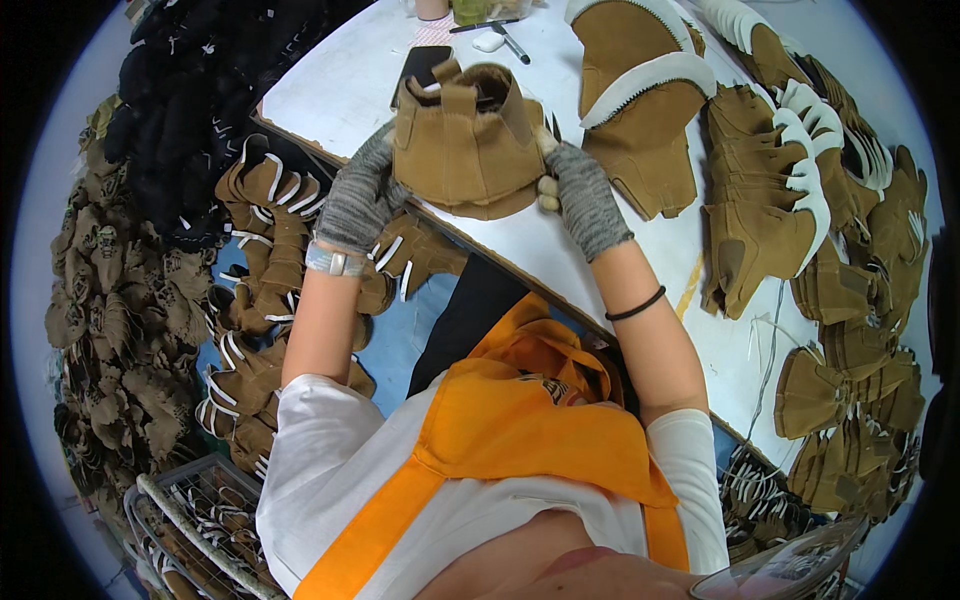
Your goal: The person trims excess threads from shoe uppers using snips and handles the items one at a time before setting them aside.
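Between my hands, above the near edge of the white table, a brown suede boot upper [465, 150] is held upright, with a loop tab at its top. My left hand [362, 195], in a grey knit glove, is closed on its left side. My right hand [588, 195], gloved the same way, grips its right side with the fingertips mostly behind or beside the edge. A small dark pointed tool [554, 127] sticks up by the right thumb; its kind cannot be made out. Just behind the upper lies a black phone [422, 66], partly covered by it.
Flat brown pieces with white trim [645, 150] lie on the table [650, 255] to the right, beside stacked uppers [755, 200]. Pens [511, 44] and a small white object [488, 42] lie at the back. Piles of brown uppers [270, 260] and a wire basket [200, 530] stand left.
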`<state>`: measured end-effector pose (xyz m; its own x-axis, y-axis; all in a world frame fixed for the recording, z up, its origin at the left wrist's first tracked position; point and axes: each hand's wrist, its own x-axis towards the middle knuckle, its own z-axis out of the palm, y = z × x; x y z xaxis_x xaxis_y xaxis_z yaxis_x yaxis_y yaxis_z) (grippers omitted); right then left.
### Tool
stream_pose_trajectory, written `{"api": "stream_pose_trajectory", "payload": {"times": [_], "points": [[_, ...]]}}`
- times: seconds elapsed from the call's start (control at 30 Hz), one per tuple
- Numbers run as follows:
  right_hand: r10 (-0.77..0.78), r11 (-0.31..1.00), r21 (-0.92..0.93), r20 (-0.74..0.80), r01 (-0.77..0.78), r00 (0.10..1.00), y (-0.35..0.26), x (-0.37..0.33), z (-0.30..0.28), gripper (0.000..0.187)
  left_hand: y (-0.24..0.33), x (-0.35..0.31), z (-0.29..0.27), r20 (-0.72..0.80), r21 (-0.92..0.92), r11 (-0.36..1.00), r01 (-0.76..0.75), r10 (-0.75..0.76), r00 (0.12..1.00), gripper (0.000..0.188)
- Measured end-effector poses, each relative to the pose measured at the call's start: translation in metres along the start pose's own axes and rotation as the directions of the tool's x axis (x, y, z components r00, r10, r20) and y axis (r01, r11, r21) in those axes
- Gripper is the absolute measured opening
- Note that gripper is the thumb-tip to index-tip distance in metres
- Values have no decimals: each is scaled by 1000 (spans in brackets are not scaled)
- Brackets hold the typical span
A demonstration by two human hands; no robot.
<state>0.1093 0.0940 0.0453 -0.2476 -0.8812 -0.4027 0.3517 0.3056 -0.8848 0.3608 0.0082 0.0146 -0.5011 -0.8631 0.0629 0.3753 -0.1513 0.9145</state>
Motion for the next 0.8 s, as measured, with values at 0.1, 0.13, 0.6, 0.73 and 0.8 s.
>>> {"api": "stream_pose_trajectory", "payload": {"times": [0.1, 0.13, 0.6, 0.73, 0.8], "points": [[-22, 1000, -9, 7, 22, 1000, 5, -3, -3, 31, -14, -10, -7, 28, 522, 841, -142, 149, 988, 38], [-44, 999, -17, 17, 44, 999, 6, -4, -3, 30, -13, -8, -7, -82, 347, 938, -8, 39, 996, 37], [-249, 759, -621, 2, 196, 969, 25, -15, -23, 26, 43, 3, 110, 361, 732, 200, -652, 697, 620, 59], [-493, 667, -608, 74, 431, 867, 43, -51, -36, 32, 28, 20, 121, 527, 845, -279, -456, 575, 626, 48], [-477, 784, -499, -101, 370, 873, 27, -74, -43, 33, 12, 25, 99, 409, 884, -98, -457, 634, 656, 44]]}}
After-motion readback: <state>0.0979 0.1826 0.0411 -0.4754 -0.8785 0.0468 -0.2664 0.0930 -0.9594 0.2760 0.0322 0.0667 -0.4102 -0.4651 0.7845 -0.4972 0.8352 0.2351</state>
